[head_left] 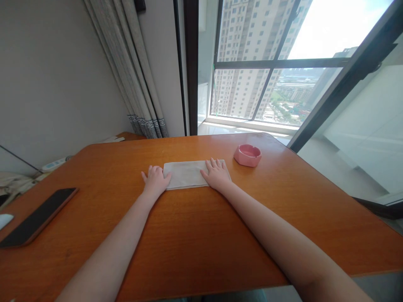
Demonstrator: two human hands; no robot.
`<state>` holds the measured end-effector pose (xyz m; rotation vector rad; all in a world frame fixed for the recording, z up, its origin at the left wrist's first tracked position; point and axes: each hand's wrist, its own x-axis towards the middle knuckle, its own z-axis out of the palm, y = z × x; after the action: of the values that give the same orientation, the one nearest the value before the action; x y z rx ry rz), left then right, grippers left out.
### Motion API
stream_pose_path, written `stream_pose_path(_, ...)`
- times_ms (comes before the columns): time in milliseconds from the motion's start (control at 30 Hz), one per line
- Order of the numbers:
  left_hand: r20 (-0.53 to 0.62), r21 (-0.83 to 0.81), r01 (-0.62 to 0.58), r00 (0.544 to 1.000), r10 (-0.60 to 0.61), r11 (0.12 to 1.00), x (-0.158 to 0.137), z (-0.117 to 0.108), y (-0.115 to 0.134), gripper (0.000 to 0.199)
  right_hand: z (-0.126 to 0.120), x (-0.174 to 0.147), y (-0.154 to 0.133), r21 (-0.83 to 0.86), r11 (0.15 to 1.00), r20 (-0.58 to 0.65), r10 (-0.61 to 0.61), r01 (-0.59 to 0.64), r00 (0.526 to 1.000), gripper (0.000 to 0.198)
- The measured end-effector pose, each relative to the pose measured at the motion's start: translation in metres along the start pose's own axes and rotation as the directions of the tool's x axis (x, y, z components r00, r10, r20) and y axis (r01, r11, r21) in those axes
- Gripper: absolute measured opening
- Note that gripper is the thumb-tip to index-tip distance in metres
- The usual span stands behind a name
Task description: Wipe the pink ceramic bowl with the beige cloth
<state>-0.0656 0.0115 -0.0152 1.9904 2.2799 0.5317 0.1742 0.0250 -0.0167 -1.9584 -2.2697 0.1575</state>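
A light grey-white folded cloth [187,174] lies flat on the wooden table [189,235], its long side running left to right. At its left end rests my left hand [155,180], the thumb on the cloth's edge and the other fingers spread on the table beside it. My right hand [217,173] lies flat over the right end with its fingers spread. Neither hand grips anything. A pink ashtray [247,155] with notches in its rim stands to the right of the cloth, apart from my right hand.
To the left lies a long dark pad [39,217] with a brown edge, and a white object [5,220] sits at the far left. A grey curtain [132,63] hangs behind the table. A dark window frame [340,79] rises beyond its right side.
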Motion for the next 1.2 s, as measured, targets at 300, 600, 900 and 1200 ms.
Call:
stream_pose_path(300,-0.12,-0.759,0.06,0.966,-0.23,0.648,0.011,0.001,0.0,0.017,-0.01,-0.001,0.003,0.116,0.99,-0.236,-0.049,0.078,0.97,0.044)
stream_pose_path(600,-0.275,-0.926,-0.08,0.811,-0.516,0.368,0.011,-0.016,-0.005,0.021,-0.006,-0.003,-0.003,0.172,0.922,-0.143,-0.325,0.347,0.935,0.04)
stream_pose_path(900,-0.274,-0.593,-0.485,0.872,0.405,0.642,-0.036,-0.005,0.05,0.015,-0.004,-0.013,-0.021,0.171,0.845,-0.141,-0.487,0.506,0.862,0.044)
stream_pose_path(1200,-0.119,-0.585,-0.48,0.848,0.516,0.653,-0.035,0.0,0.05,0.017,-0.001,-0.01,-0.02,0.228,0.83,-0.171,-0.481,0.509,0.86,0.03)
